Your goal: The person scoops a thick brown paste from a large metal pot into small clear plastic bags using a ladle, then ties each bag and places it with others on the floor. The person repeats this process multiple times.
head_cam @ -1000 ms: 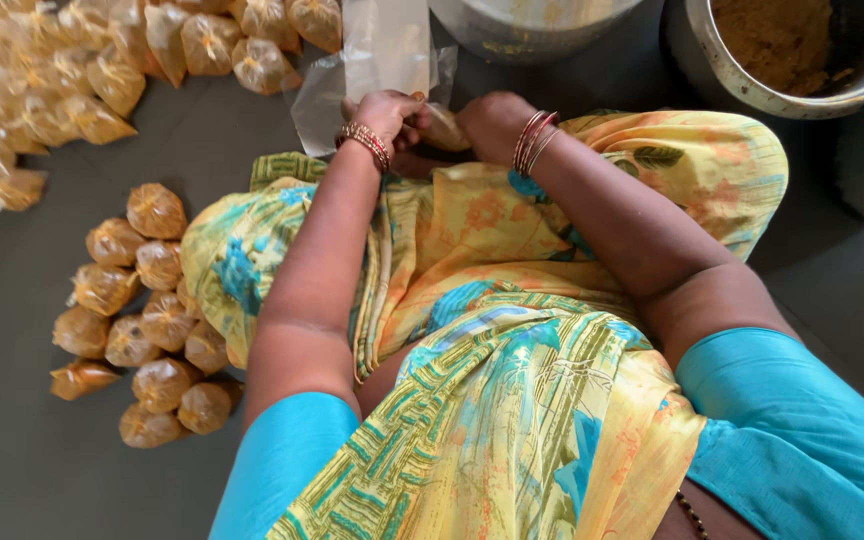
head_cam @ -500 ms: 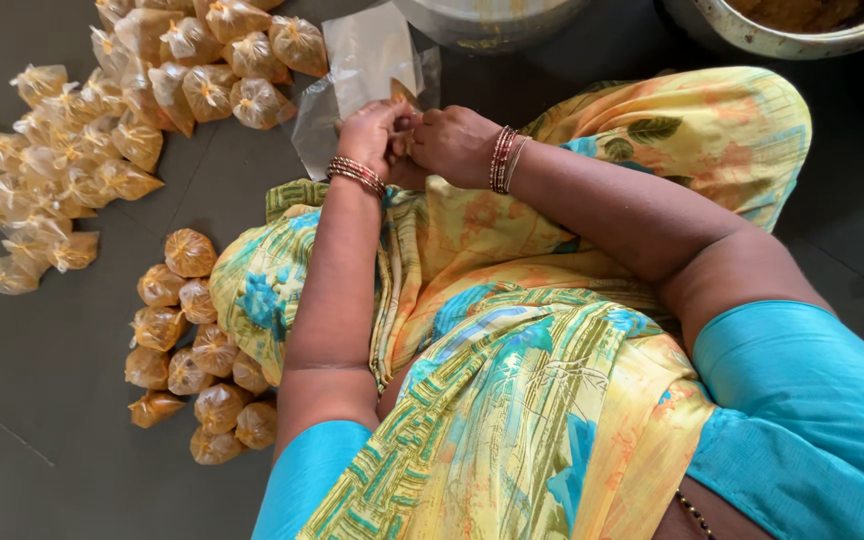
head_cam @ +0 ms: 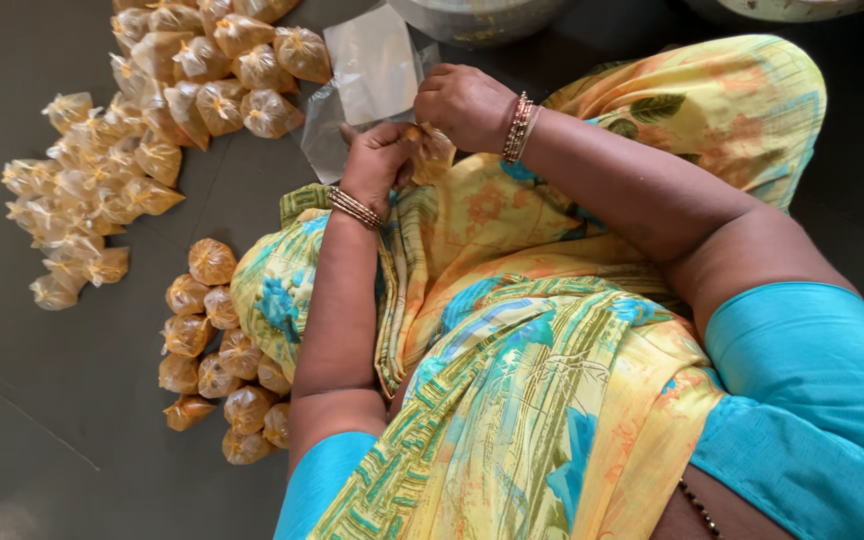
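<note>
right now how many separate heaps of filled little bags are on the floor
2. A big heap of tied bags lies at upper left, running off the top edge. A small heap of rounder bags sits beside the person's knee; some may be hidden behind it.

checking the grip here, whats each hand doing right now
Left hand: closed on the small filled bag, pinching it.
Right hand: closed, fingers curled at the top of the same bag.
</note>
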